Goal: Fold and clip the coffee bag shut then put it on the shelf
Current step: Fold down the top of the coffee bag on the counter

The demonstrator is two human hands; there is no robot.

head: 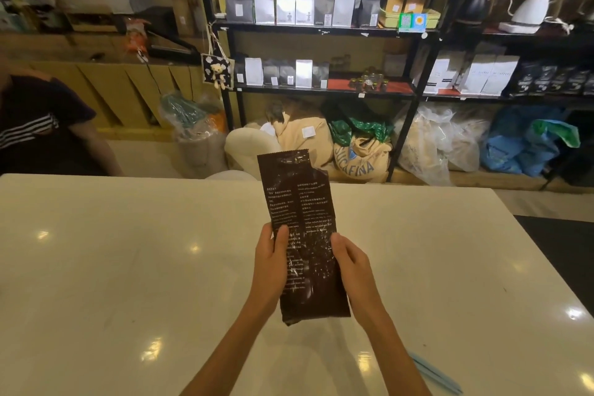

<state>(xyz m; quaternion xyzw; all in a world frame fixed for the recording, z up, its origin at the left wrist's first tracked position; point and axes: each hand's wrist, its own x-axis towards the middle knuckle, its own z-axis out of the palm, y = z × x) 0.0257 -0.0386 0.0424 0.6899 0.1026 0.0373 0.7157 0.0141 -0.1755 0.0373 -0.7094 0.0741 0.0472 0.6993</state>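
A tall dark brown coffee bag [302, 222] with white print stands upright above the white table [128, 267], its top torn at the right corner and unfolded. My left hand [270, 264] grips its left edge, thumb on the front. My right hand [350, 270] holds its right edge. A light blue clip [434, 373] lies on the table near my right forearm. The black metal shelf [321, 30] stands behind the table with several coffee bags on it.
Sacks and plastic bags [360, 151] fill the floor under the shelf. A seated person in a dark shirt [38, 125] is at the far left. A wooden counter [112, 51] runs along the back left. Kettles [527, 10] stand on the right shelf.
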